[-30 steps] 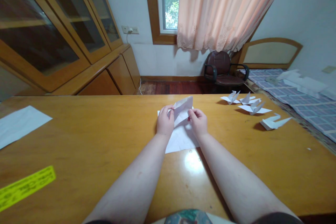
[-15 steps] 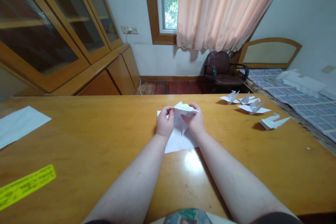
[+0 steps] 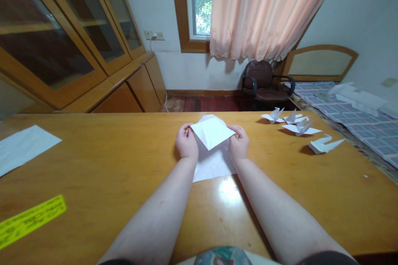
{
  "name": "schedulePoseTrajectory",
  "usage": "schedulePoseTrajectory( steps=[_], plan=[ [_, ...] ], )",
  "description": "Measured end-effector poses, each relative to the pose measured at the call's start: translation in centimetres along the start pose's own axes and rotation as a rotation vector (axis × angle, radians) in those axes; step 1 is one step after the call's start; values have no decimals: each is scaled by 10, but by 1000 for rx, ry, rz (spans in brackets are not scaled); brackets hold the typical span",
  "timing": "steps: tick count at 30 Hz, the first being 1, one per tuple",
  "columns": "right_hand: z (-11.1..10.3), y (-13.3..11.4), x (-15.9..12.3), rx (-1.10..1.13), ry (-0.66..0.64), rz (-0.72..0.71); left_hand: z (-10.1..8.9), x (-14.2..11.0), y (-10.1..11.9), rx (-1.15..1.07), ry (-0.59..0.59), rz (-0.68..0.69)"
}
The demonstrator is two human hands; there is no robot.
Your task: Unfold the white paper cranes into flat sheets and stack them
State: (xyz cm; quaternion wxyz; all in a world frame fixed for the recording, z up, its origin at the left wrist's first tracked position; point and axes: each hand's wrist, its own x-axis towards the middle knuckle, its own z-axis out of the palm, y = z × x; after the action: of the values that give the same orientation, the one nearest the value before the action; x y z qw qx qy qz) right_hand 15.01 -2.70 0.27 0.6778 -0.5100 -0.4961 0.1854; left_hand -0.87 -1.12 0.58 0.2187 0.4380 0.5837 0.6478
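Observation:
Between my hands is a folded piece of white paper (image 3: 214, 130), spread out with one corner pointing down toward me. My left hand (image 3: 187, 143) pinches its left corner, and my right hand (image 3: 239, 143) pinches the right corner. Both sets of fingers are closed on the paper's edges, with the fingertips partly hidden. Under it, a flat white sheet of paper (image 3: 214, 167) lies on the wooden table (image 3: 124, 165).
Several folded paper cranes (image 3: 302, 127) stand at the table's far right. At the left lie another white sheet (image 3: 27, 149) and a yellow printed strip (image 3: 34, 219). Beyond the table are an office chair (image 3: 263, 80), a bed (image 3: 357, 116) and a glass-door cabinet (image 3: 102, 62).
My hands have moved apart, the left one leftward and the right one slightly rightward. The folded paper has opened from a narrow, edge-on shape into a wide flat one facing me.

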Motion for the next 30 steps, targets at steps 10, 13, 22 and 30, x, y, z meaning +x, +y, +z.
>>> schedulePoseTrajectory(
  steps=[10, 13, 22, 30],
  plan=[
    [-2, -1, -4, -274, -263, -211, 12, 2, -12, -348, -307, -342],
    [-1, -4, -6, -394, -312, -256, 14, 3, -12, -452, -238, -415],
    [-9, -11, -7, -440, -428, -348, 6, 23, -12, -805, -132, -650],
    [-10, -3, -5, -91, -270, -74, -8, 35, -3, -992, -105, -736]
  ],
)
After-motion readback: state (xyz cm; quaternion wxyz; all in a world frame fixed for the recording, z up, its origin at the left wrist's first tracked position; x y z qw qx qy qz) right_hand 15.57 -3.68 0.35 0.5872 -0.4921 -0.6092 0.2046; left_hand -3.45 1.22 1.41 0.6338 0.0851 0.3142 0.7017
